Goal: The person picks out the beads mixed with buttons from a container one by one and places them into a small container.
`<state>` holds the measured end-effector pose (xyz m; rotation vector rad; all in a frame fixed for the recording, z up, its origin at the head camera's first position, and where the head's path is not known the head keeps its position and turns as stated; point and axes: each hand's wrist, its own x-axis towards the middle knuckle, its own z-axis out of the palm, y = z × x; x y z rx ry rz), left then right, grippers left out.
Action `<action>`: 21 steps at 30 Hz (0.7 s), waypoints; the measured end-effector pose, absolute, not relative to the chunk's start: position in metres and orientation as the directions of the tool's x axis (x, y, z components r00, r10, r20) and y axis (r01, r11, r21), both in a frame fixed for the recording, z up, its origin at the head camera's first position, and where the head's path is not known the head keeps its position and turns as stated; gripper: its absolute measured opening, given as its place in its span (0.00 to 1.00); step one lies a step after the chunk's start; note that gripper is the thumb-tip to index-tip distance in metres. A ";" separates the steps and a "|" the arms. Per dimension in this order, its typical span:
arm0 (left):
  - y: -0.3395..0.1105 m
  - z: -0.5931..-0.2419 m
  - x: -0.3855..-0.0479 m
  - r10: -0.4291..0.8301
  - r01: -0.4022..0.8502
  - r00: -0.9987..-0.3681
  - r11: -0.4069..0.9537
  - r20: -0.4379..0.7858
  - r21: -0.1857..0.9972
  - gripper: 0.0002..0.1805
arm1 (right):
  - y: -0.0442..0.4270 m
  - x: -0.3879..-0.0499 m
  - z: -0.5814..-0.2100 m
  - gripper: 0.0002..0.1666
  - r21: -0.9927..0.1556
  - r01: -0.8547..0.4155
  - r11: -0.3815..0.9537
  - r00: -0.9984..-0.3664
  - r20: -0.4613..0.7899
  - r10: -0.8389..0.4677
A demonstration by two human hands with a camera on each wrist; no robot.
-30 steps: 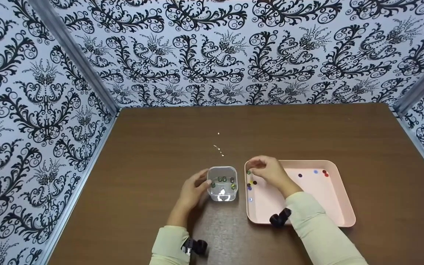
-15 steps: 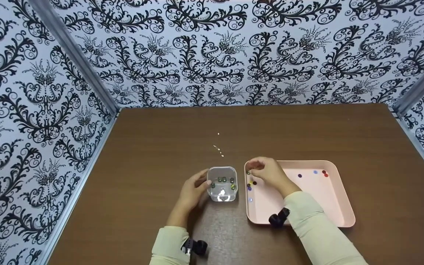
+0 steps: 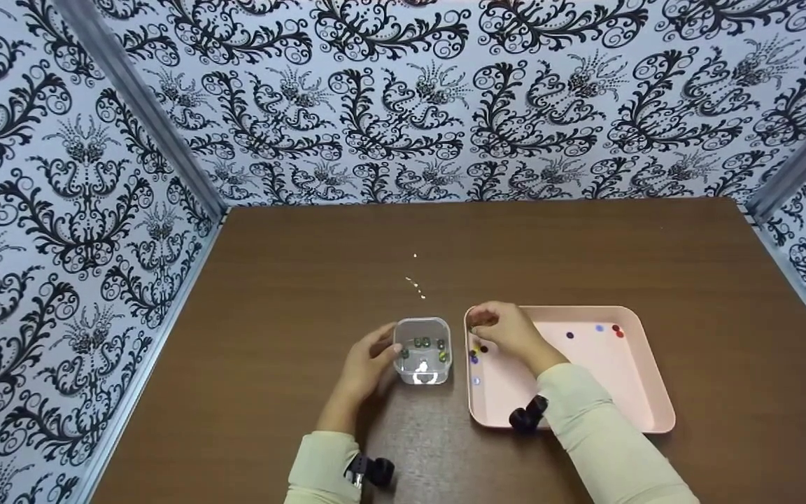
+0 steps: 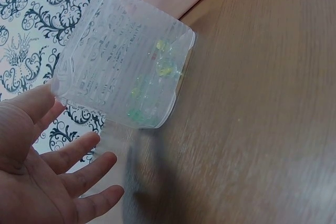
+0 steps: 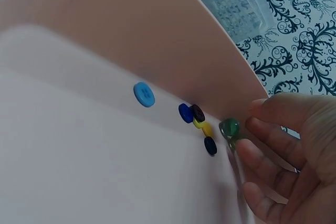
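Observation:
A clear plastic container (image 3: 422, 378) with several greenish glass marbles (image 4: 165, 70) inside stands left of the pink tray (image 3: 648, 392). My left hand (image 3: 363, 360) holds its left rim with thumb and forefinger; the other fingers (image 4: 89, 177) spread loosely away. My right hand (image 3: 511, 332) reaches into the tray's far left corner. There a green marble (image 5: 230, 127) lies against the wall, just beside the loosely bent fingertips, with no grip on it visible. Near it are blue (image 5: 185, 113), black (image 5: 197, 113), yellow (image 5: 207, 129) and dark (image 5: 210, 146) buttons.
A light blue button (image 5: 144, 94) lies along the tray's left side. Farther right in the tray are a dark button (image 3: 570, 335), a blue button (image 3: 599, 327) and red buttons (image 3: 618, 333). White specks (image 3: 415, 284) mark the brown table (image 3: 291, 280). Patterned walls enclose it.
My right hand has come slightly lower and nearer over the tray corner, and its fingers now cover most of the green marble in the head view. The left hand and container stay put.

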<state>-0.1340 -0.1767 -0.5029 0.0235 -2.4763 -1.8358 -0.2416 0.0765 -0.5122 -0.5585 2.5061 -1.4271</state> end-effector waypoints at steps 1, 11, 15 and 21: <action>-0.177 -0.503 -0.134 -0.046 0.025 -0.998 0.290 0.040 0.957 0.23 | 0.077 -0.242 -0.512 0.12 -0.856 -0.226 0.465 -0.907 0.011 -0.422; -0.177 -0.504 -0.135 -0.043 0.038 -0.998 0.281 0.052 0.959 0.23 | 0.075 -0.242 -0.514 0.12 -0.865 -0.222 0.450 -0.902 0.007 -0.432; -0.177 -0.505 -0.135 -0.041 0.044 -0.997 0.288 0.058 0.957 0.23 | 0.075 -0.243 -0.515 0.11 -0.864 -0.231 0.447 -0.900 0.015 -0.436; -0.178 -0.506 -0.136 -0.041 0.049 -0.997 0.287 0.063 0.957 0.23 | 0.074 -0.244 -0.517 0.11 -0.860 -0.235 0.453 -0.899 0.016 -0.437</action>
